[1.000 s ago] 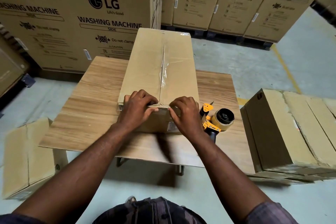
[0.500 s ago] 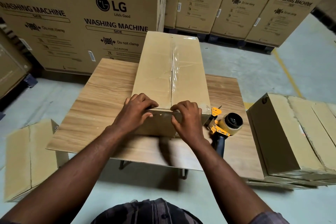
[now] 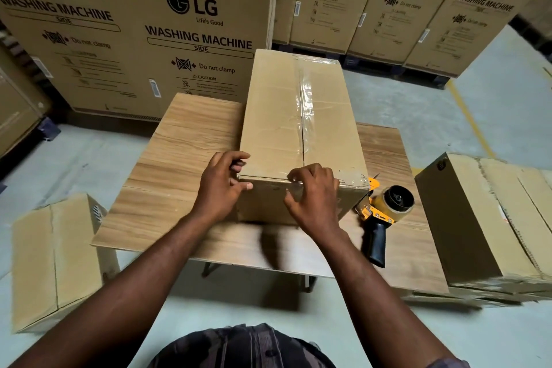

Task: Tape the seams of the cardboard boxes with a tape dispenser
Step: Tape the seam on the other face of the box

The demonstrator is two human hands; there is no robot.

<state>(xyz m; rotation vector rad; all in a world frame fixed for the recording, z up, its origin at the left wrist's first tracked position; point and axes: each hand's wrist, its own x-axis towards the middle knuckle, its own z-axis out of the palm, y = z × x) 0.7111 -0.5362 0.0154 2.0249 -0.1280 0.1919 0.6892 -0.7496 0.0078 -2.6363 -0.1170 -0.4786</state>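
A long brown cardboard box (image 3: 274, 116) lies on the wooden table (image 3: 185, 143), with clear tape (image 3: 304, 98) running along its top centre seam and over the near edge. My left hand (image 3: 221, 188) grips the box's near left corner, thumb on the front face. My right hand (image 3: 313, 197) presses bent fingertips on the taped near edge, just right of the seam. The yellow and black tape dispenser (image 3: 385, 209) lies on the table beside the box's near right corner, with no hand on it.
Another brown box (image 3: 478, 218) sits on a stack at the table's right. A box (image 3: 53, 257) stands on the floor at the left. Large washing machine cartons (image 3: 134, 33) form a wall behind the table. A yellow floor line (image 3: 469, 116) runs at the right.
My left hand has slid left along the near edge to the box's corner. My right hand stays near the seam. The view has shifted, so the box sits further right.
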